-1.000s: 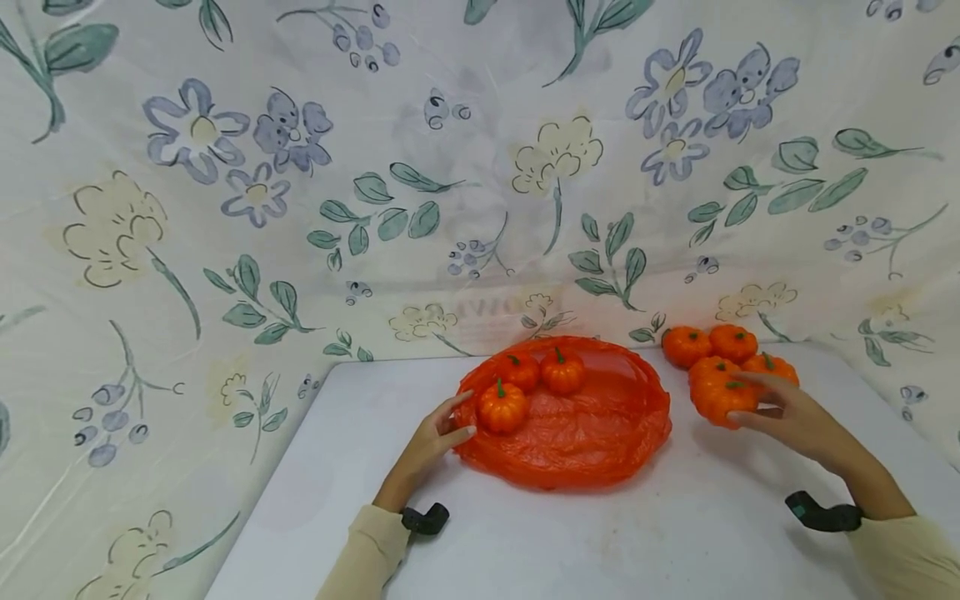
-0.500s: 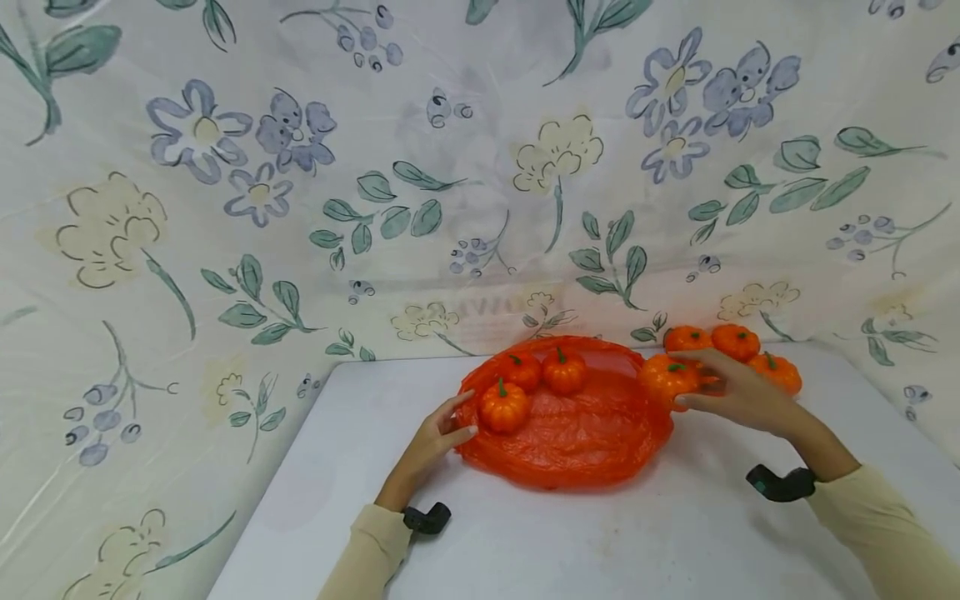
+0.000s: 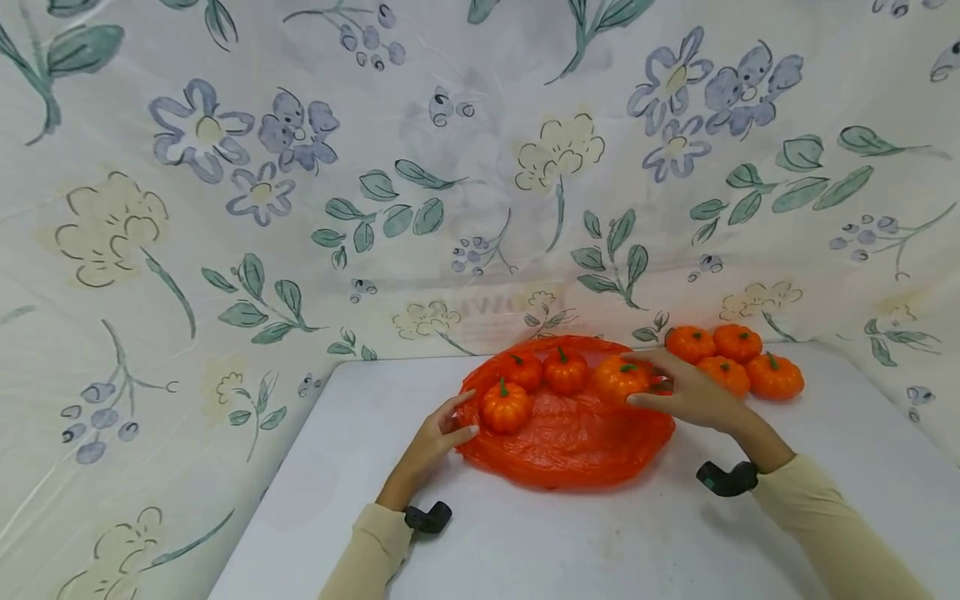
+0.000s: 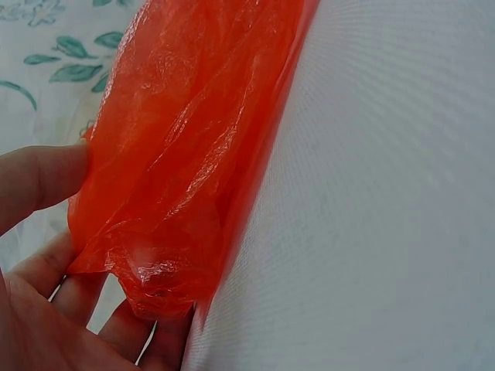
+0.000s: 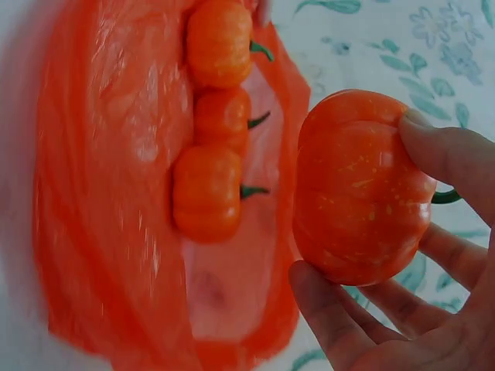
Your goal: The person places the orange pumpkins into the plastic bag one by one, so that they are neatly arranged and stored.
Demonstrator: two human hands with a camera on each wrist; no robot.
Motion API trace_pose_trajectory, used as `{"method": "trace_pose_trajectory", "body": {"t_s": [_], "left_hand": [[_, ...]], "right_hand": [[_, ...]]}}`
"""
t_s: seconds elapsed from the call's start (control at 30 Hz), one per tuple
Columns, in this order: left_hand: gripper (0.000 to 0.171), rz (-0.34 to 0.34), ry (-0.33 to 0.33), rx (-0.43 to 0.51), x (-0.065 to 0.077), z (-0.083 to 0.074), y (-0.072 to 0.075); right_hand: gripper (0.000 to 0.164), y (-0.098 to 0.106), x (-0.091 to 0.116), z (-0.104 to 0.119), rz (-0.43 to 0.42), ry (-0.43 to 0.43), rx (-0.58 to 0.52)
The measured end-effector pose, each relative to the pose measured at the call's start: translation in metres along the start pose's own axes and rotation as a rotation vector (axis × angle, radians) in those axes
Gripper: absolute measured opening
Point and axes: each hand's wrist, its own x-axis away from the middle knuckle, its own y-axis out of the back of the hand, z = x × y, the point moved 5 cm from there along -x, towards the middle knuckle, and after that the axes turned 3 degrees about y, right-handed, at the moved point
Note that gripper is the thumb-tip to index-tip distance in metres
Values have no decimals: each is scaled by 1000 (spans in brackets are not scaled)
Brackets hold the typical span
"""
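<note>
While the left hand point(image 3: 424, 444) holds a bag point(image 3: 570, 450), the right point(image 3: 692, 392) grips a speckled orange pumpkin point(image 5: 360, 189).

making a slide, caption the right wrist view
Right hand holds a pumpkin near a red plastic bag containing three more pumpkins.

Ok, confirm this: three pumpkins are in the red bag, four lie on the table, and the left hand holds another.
Not quite: the right hand, not the left hand, holds the other pumpkin, as the head view shows. Three pumpkins are in the red bag and four lie on the table.
</note>
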Motion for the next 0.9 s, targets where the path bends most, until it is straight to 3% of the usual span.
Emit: {"method": "trace_pose_trajectory", "body": {"t_s": [0.27,0.6,0.9], "left_hand": [[62,2,7,-4,0,1,0],[62,11,19,-4,-1,1,-1],[62,-8,22,-11,2,-2,0]], "right_hand": [[66,-30,-18,10,53,1,-49],[65,-78,-36,24,78,109,-73],[66,-112,-40,31,117,85,-59]]}}
